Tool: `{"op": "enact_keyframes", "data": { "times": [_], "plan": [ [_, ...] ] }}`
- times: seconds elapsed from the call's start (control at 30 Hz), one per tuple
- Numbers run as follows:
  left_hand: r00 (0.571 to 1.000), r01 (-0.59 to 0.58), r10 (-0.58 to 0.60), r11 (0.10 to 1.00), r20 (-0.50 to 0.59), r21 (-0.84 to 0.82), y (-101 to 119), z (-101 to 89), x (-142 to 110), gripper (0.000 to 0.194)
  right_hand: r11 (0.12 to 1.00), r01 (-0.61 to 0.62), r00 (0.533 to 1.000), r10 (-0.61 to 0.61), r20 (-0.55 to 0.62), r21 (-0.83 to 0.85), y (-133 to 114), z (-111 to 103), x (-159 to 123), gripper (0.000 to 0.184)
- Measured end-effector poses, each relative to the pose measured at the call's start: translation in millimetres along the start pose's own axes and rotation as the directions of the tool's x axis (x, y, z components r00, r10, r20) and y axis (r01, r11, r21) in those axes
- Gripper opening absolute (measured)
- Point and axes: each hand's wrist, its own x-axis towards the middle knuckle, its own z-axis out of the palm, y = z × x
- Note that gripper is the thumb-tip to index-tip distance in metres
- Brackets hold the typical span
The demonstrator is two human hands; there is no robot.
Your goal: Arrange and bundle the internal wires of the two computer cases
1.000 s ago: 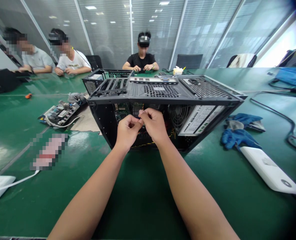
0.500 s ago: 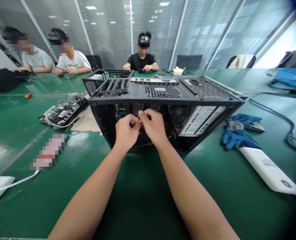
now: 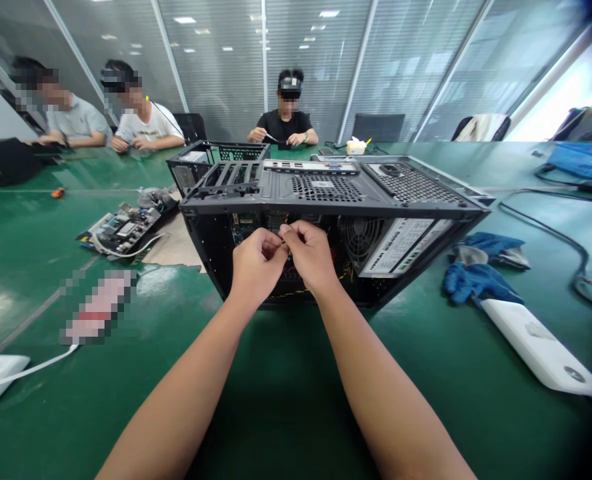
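An open black computer case [image 3: 256,205] stands in front of me, its open side facing me. My left hand [image 3: 259,263] and my right hand [image 3: 309,257] meet at this opening, thumbs and forefingers pinched together. A thin yellow-and-black cable [image 3: 287,217] runs down to the fingertips, which close on it; its end is mostly hidden by my fingers. To the right of my hands, a power supply [image 3: 401,247] with a white label and a round fan [image 3: 362,235] sits inside the case. Behind my fingers, a circuit board [image 3: 246,219] shows in part.
Left of the case lie a loose motherboard [image 3: 126,227] and a piece of cardboard [image 3: 179,250]. Blue gloves [image 3: 481,280] and a white power bank [image 3: 541,347] lie at right, near a black cable [image 3: 571,240]. Several people sit across the green table [image 3: 41,293].
My hands stay pinched together at the case opening, with only a slight shift of the fingers. The view has tipped a little. Across the table, a person's hand now shows a thin light-coloured tool.
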Motion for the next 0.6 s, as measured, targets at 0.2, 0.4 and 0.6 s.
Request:
{"op": "enact_keyframes", "data": {
  "times": [0.2, 0.4, 0.6],
  "plan": [
    [1.000, -0.023, 0.022, 0.997, 0.007, 0.077, 3, -1.9, 0, 0.008, 1.000, -0.013, 1.000, 0.013, 0.008, 0.027, -1, 0, -1, 0.031],
    [0.997, -0.006, 0.006, 1.000, 0.080, 0.007, -6, -6.3, 4, 0.013, 0.997, -0.036, 0.999, 0.036, 0.005, 0.064, -3, 3, -1, 0.026],
    [0.996, 0.031, -0.028, 0.999, 0.089, -0.033, -3, -7.4, 4, 0.010, 0.983, -0.119, 0.993, 0.117, 0.025, 0.141, -1, 4, -2, 0.025]
  ]
}}
